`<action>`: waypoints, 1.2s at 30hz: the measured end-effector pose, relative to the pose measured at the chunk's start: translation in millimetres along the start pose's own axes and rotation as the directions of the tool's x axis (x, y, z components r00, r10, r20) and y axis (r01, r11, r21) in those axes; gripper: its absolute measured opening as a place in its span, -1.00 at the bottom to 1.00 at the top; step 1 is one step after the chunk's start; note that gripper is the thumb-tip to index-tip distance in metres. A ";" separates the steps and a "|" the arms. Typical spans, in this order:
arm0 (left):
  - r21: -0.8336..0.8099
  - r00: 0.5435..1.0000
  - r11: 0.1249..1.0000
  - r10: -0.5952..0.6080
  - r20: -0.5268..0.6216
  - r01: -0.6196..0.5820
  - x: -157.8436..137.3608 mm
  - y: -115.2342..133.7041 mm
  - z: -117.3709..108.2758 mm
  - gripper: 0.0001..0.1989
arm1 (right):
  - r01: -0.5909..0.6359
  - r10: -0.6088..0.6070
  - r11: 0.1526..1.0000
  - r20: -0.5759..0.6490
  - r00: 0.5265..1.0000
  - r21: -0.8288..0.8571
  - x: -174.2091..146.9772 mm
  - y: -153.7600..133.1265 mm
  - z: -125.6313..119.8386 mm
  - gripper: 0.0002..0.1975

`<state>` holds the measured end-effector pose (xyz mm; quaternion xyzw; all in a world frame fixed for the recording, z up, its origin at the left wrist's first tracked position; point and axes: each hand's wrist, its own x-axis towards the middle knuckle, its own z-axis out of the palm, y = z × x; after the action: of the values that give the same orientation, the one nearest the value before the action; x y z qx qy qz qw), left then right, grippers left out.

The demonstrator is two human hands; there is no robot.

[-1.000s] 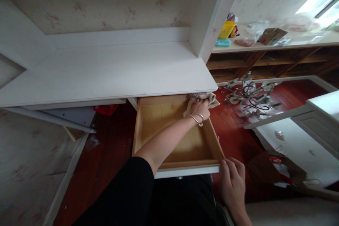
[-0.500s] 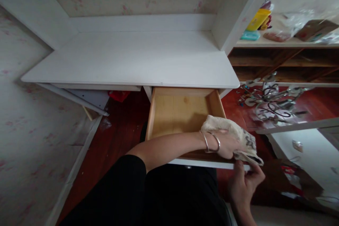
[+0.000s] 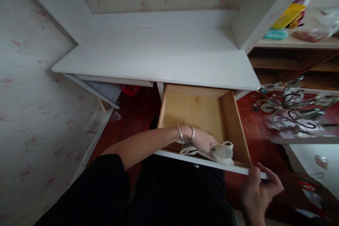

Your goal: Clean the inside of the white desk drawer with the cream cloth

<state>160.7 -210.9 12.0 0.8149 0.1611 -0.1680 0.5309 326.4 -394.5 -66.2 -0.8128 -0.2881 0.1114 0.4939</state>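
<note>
Inside the pulled-out pale wooden drawer (image 3: 201, 113) under the white desk (image 3: 159, 56), the left hand (image 3: 202, 142) is pressing a crumpled beige cloth (image 3: 221, 152) along the front inner edge, seemingly wiping there; sweeping the remaining floor looks next. The right hand (image 3: 258, 190) is pinching the drawer's white front corner. Only the cloth is lying inside.

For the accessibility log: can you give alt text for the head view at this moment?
The left hand presses a crumpled beige cloth into the front right corner of an open wooden drawer under a white desk, while the right hand holds the drawer's white front edge.
</note>
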 end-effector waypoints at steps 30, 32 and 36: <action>0.733 0.832 0.546 0.112 -0.544 0.406 -137.9 -143.2 -72.8 -0.61 | -0.080 0.079 0.997 0.138 0.987 -0.003 13.9 -10.9 -14.2 -0.56; 0.728 0.831 0.553 0.111 -0.546 0.405 -133.4 -139.7 -80.7 -0.67 | -0.066 0.063 0.998 0.136 0.989 0.012 13.8 -9.5 -13.9 -0.55; 0.701 0.792 0.566 0.129 -0.596 0.435 -134.6 -136.5 -78.5 -0.65 | -0.045 0.043 0.999 0.118 0.992 0.022 13.7 -8.2 -13.2 -0.54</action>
<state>-11.5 -97.5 -9.0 0.9552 0.2958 -0.0102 0.0028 340.7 -393.5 -51.3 -0.8048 -0.2973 0.1735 0.4836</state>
